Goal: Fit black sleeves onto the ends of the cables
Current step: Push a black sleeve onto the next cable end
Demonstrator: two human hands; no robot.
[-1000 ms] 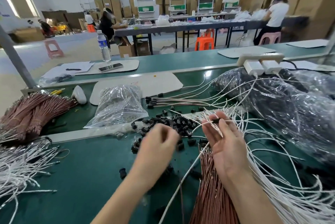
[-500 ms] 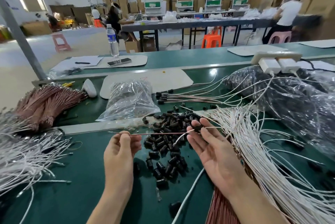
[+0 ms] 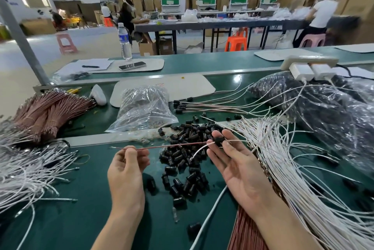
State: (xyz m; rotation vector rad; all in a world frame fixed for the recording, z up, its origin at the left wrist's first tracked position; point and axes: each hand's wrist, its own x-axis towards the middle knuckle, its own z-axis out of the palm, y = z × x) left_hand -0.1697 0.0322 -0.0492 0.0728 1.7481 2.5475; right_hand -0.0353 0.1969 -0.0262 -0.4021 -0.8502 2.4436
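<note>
- At the table's (image 3: 81,229) middle, the left hand (image 3: 127,168) has its fingers curled, pinching a brown cable (image 3: 172,145) near its end.
- At its 3 o'clock, the right hand (image 3: 240,166) nips a black sleeve (image 3: 219,140) between thumb and fingers, seemingly threaded on that cable.
- Risk: so light a nip could drop it among the loose sleeves (image 3: 182,176) at 6 o'clock.

I am reading no legible text. The label (image 3: 123,38) on the water bottle (image 3: 125,51) is showing only blue blur; the orange mark (image 3: 160,84) on the white mat (image 3: 192,87) is appearing too faint.
</note>
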